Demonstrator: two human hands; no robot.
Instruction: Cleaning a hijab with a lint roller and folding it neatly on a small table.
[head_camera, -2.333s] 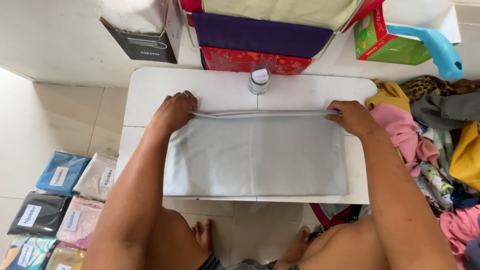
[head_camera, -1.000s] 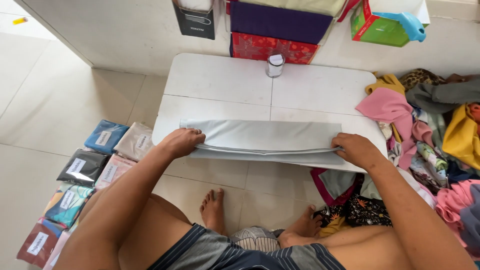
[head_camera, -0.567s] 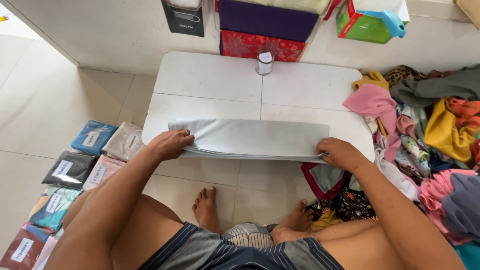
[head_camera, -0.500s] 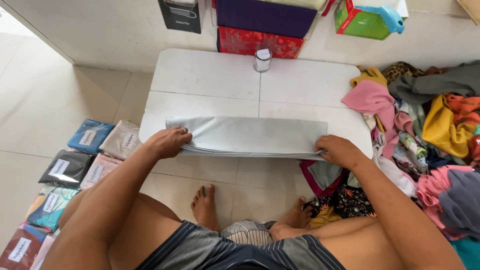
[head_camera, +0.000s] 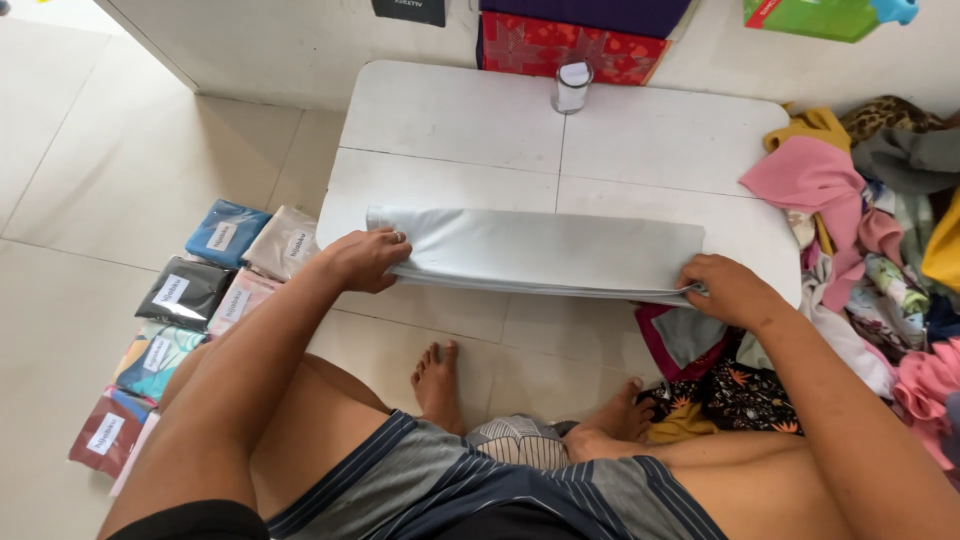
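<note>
A pale grey cloth (head_camera: 540, 250), folded into a long narrow band, lies across the near edge of a low white table (head_camera: 450, 120). My left hand (head_camera: 365, 260) grips the band's left end, fingers curled over its near edge. At the right end my right hand (head_camera: 730, 290) pinches the near corner. Both forearms reach in from the bottom of the view.
A small lidded jar (head_camera: 572, 87) stands at the table's far side, in front of a red patterned box (head_camera: 570, 45). Several bagged, labelled cloths (head_camera: 185, 295) lie in rows on the tiled floor to the left. A heap of loose coloured clothes (head_camera: 870, 230) sits on the right.
The far edge of the grey cloth has been brought toward me, so the wide sheet is now a narrow band. Both hands moved from the far side to the near edge.
</note>
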